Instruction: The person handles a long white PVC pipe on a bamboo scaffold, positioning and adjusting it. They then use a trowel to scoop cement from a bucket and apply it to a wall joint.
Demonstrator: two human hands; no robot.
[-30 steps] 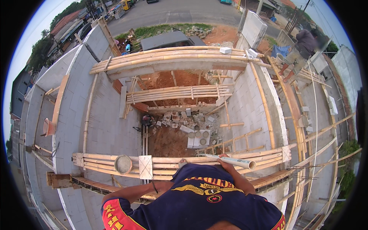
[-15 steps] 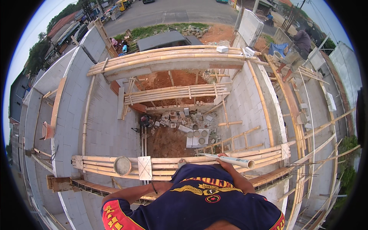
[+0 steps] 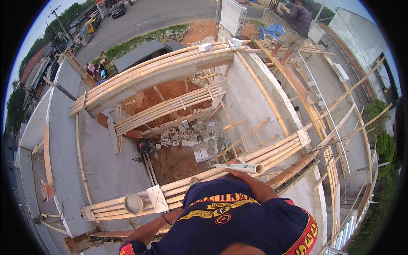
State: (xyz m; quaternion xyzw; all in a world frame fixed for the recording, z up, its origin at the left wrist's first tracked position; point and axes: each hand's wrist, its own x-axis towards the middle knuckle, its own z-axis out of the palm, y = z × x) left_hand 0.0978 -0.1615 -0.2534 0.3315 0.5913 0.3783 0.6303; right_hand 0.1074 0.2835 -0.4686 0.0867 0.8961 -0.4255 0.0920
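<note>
A pale grey plastic pipe [image 3: 244, 168] lies across my right hand [image 3: 232, 163]. The fingers appear closed around it, partly covered by the pipe. Its round open end points right, and the other end tapers to the left. My left hand [image 3: 177, 215] is low beside my dark blue shirt [image 3: 238, 199], with a dark band at the wrist; the shirt hides its fingers. Below me runs a platform of bamboo poles [image 3: 272, 157]. A round mortar-stained bucket [image 3: 134, 204] and a square pale board [image 3: 158, 199] rest on it, left of my body.
Deep below lie rubble, pale blocks and several buckets [image 3: 204, 148]. A crouching person [image 3: 146, 147] is down there. Pale block walls [image 3: 255, 102] flank the drop. Another person [image 3: 293, 25] stands on scaffolding planks at upper right. More bamboo poles [image 3: 170, 111] span the opening.
My view has turned, so the platform now slants up to the right and the scene has shifted left. The pipe stays at my right hand. My left hand sits lower, more hidden by the shirt.
</note>
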